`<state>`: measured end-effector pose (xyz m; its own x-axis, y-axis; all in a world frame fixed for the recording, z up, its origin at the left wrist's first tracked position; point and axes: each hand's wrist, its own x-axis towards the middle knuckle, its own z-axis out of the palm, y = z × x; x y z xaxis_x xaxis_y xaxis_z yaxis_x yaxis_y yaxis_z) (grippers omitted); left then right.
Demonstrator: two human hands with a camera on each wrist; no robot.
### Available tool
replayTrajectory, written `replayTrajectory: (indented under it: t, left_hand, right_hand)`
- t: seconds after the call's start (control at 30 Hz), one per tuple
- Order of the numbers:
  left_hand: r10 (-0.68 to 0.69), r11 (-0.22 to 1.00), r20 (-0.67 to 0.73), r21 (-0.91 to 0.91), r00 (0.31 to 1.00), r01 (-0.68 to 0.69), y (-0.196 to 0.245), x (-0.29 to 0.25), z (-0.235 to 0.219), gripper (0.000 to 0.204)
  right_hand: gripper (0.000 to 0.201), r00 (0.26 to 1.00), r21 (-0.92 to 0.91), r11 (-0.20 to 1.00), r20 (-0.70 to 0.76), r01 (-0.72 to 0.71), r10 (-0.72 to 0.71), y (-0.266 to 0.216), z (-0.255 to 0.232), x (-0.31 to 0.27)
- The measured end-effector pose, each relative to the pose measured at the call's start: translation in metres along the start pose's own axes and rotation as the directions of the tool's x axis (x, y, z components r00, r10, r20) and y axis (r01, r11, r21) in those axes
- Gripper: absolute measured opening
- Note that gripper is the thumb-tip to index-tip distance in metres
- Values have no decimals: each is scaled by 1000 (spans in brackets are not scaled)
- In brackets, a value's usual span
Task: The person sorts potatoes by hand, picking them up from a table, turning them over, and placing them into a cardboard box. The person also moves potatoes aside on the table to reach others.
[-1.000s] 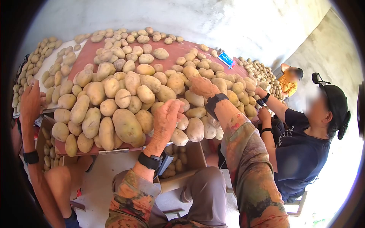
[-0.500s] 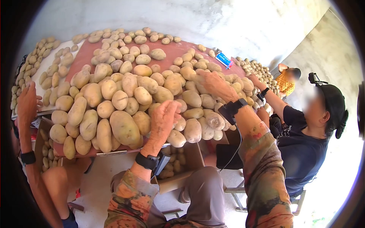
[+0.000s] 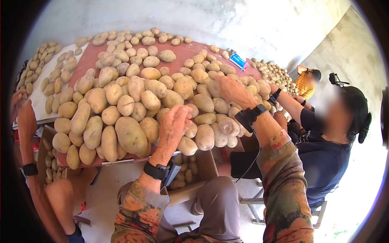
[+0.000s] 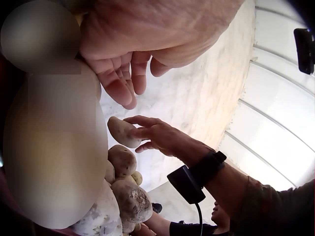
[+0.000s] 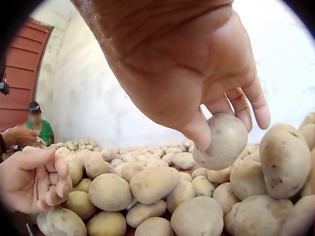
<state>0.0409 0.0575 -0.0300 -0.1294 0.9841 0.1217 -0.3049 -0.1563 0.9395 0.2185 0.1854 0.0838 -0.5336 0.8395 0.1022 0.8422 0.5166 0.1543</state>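
A big heap of potatoes covers the near part of the red tabletop. Over the right side of the heap, my right hand pinches one roundish potato between thumb and fingers. The left wrist view shows that same potato raised above its neighbours. My left hand hovers at the heap's front edge, its fingers loosely bent and nothing in them. Close beside it in the left wrist view is a large, blurred potato.
Below the table edge stands a cardboard box holding potatoes. A blue packet lies at the back. One person in a dark shirt sits at my right; another person's arm reaches in at left. More potatoes lie at the far right.
My right hand has moved rightward over the heap and holds a potato at its fingertips. My left hand stays nearly still. At the far left, the other person's hands have shifted outward.
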Motion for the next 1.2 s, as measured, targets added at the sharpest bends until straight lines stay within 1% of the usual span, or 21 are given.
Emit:
replayTrajectory:
  t: [0.1,0.13,0.23,0.43,0.5,0.57,0.63,0.77,0.93,1.0,1.07,1.2]
  left_hand:
    - [1,1000,6,-6,1000,-1,-1,0,0,33]
    - [-6,1000,7,-10,1000,6,-1,1,0,33]
    - [-14,1000,7,-15,1000,14,-2,1,0,33]
    - [4,999,12,-37,1000,-4,-4,1,-1,31]
    - [4,1000,15,-29,1000,-4,-4,1,-1,31]
    - [-1,1000,14,-16,1000,2,-1,1,0,33]
    - [-8,1000,11,-27,1000,8,-2,1,0,33]
    - [-10,999,10,-38,1000,10,-2,1,0,33]
    - [-16,1000,14,-24,1000,16,-3,2,-1,29]
    - [-18,999,13,-28,1000,19,-2,3,-1,30]
    - [-15,999,11,-47,1000,15,-4,3,-1,32]
    - [-8,999,18,-34,1000,8,-1,4,-2,31]
  right_hand:
    - [32,999,35,999,35,-29,28,-7,-3,-3]
    - [29,999,9,1000,20,-29,29,-2,6,1]
    - [27,1000,-31,999,17,-11,12,2,14,4]
    - [24,1000,-90,996,-2,24,-25,-3,12,6]
    - [23,1000,-60,998,-17,2,-3,-8,10,9]
    - [29,998,4,999,-27,-54,54,-17,8,13]
    - [31,997,17,997,-17,-77,78,-18,11,16]
    - [25,998,-59,997,39,-52,54,-4,41,22]
    - [18,995,-122,991,80,-55,65,-11,37,21]
    - [18,995,-157,987,90,-30,45,-5,46,27]
    - [17,996,-145,988,68,-54,64,-2,60,35]
    - [18,995,-143,988,64,-61,71,-14,43,30]
